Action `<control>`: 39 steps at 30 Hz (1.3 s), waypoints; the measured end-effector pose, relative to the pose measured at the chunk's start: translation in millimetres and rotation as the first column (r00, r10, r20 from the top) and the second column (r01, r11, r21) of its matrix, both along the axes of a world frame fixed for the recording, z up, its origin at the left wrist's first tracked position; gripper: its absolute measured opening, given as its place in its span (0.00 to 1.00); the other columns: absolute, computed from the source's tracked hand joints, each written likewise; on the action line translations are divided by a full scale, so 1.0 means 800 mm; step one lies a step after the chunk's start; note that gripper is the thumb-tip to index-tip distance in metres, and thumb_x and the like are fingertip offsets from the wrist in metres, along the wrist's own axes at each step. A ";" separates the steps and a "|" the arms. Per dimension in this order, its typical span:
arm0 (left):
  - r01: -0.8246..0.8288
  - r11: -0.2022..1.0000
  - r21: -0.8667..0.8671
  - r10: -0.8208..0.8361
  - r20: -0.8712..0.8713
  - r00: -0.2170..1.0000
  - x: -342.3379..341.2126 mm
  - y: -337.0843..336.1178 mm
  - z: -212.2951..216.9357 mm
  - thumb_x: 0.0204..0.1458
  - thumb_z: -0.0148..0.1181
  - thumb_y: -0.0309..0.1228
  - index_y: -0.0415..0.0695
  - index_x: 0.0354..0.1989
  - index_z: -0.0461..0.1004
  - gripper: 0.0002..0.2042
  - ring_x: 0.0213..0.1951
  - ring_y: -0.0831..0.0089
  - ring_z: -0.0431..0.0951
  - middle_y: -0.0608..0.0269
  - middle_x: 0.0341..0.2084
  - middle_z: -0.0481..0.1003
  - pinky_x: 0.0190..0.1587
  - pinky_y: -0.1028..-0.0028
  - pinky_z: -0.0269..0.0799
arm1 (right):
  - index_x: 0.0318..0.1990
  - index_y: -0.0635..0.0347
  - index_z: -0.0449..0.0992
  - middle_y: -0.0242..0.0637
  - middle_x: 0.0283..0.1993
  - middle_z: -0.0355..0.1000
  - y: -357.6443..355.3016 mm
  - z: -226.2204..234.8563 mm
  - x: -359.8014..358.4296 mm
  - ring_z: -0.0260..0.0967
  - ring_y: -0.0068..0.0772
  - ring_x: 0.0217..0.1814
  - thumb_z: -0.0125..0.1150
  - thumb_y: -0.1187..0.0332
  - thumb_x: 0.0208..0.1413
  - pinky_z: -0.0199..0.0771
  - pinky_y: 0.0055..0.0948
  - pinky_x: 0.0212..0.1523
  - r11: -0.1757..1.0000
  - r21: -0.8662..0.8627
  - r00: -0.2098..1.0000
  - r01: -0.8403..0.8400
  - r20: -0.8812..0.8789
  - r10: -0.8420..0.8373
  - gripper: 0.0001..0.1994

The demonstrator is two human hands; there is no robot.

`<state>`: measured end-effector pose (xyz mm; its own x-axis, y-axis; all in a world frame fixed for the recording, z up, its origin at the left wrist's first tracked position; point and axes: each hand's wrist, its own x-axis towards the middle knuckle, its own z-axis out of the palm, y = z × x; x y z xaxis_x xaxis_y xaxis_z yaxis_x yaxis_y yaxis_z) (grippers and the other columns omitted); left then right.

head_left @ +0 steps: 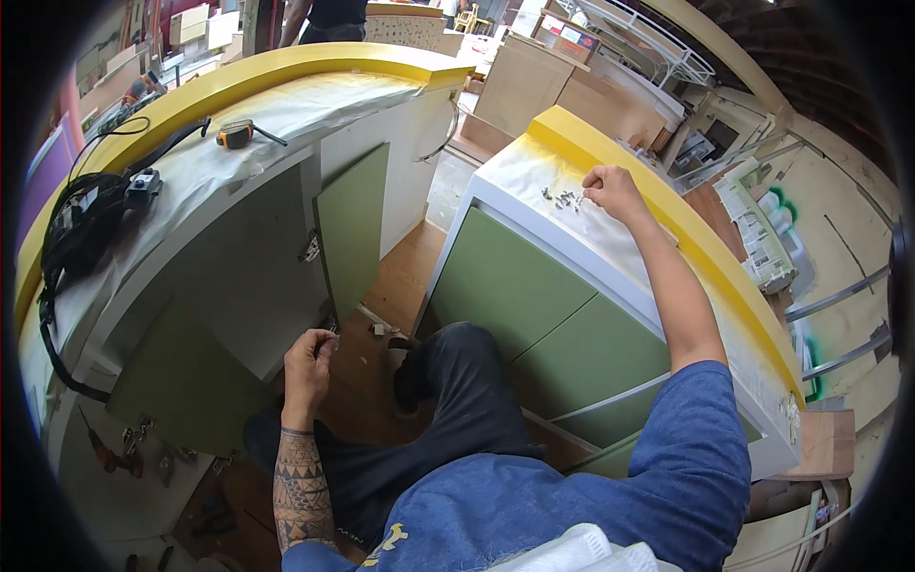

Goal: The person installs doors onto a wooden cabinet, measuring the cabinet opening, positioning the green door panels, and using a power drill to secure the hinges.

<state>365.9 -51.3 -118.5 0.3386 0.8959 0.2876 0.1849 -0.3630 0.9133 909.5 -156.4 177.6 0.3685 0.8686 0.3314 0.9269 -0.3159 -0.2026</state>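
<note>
My right hand (pixel 615 191) reaches over the right-hand cabinet's top, fingers pinched together beside a small scatter of metal screws or similar hardware (pixel 564 198). Whatever lies between those fingertips is too small to name. Low in front of the left-hand cabinet, my left hand (pixel 307 367) is curled with thumb against fingers; a tiny item may be in it, but I cannot make it out. Just beyond that hand, a green door (pixel 355 229) stands swung out, with a metal hinge (pixel 310 248) near its edge. Another green door (pixel 186 381) hangs out closer to me.
On the left cabinet's covered top lie a tape measure (pixel 236 134) and a black bag (pixel 91 224) with straps. A drill-like tool (pixel 114 456) rests inside that cabinet. Closed green panels (pixel 515 276) front the right cabinet. Another person (pixel 332 21) stands at the back.
</note>
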 end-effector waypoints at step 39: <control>-0.871 0.482 0.097 0.863 0.120 0.491 -0.265 -0.234 -0.028 0.62 0.66 0.25 0.41 0.45 0.84 0.06 0.40 0.66 0.84 0.58 0.37 0.83 0.44 0.70 0.79 | 0.42 0.71 0.80 0.43 0.35 0.80 0.024 -0.084 0.170 0.76 0.35 0.39 0.62 0.71 0.64 0.76 0.36 0.45 0.986 0.150 0.996 -0.078 0.051 0.071 0.09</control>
